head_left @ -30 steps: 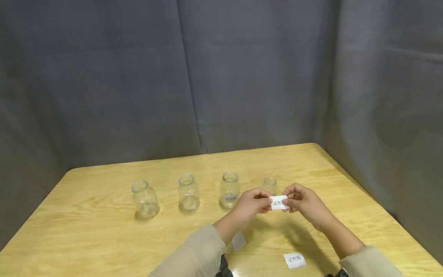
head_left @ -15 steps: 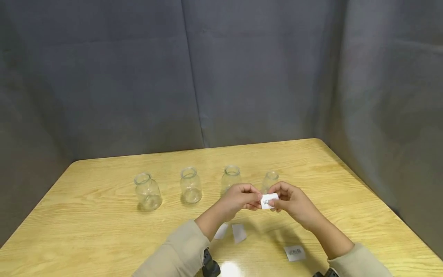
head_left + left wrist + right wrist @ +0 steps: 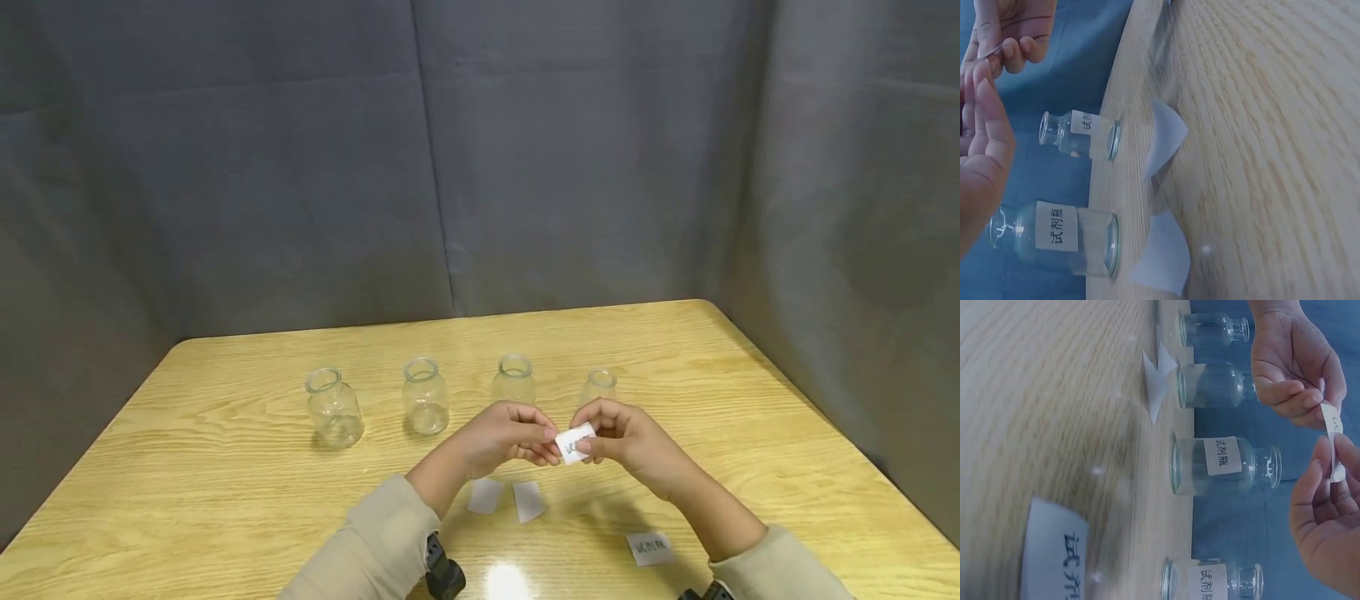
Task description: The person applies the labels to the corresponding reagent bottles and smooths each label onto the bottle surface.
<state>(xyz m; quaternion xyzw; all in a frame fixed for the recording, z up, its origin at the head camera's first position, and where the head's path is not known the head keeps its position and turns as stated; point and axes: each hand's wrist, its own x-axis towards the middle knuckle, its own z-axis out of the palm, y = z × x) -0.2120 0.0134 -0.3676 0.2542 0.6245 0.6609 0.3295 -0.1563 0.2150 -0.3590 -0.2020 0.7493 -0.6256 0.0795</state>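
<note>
Between my hands is a small white paper label (image 3: 572, 443) with dark printed characters, tilted. My left hand (image 3: 506, 437) pinches its left edge with thumb and fingertips. At the other side my right hand (image 3: 626, 442) pinches it, the thumb covering part of the print. In the right wrist view the label (image 3: 1333, 434) appears edge-on between both sets of fingertips. Behind the hands stand two upright clear glass jars, one (image 3: 514, 383) behind the left hand and a smaller-looking one (image 3: 599, 387) behind the right. Each bears a white label, seen in the wrist views (image 3: 1057, 226).
Two jars without visible labels, one at far left (image 3: 335, 412) and one beside it (image 3: 426, 400), complete the row. Two curled papers, left (image 3: 486, 495) and right (image 3: 528, 502), lie in front. Another printed label (image 3: 650, 549) lies near the right forearm on the wooden table (image 3: 187, 500).
The label has turned from nearly level to tilted, and my right thumb covers more of its print. Both hands have shifted slightly left. The head view has moved, shifting the jars in frame.
</note>
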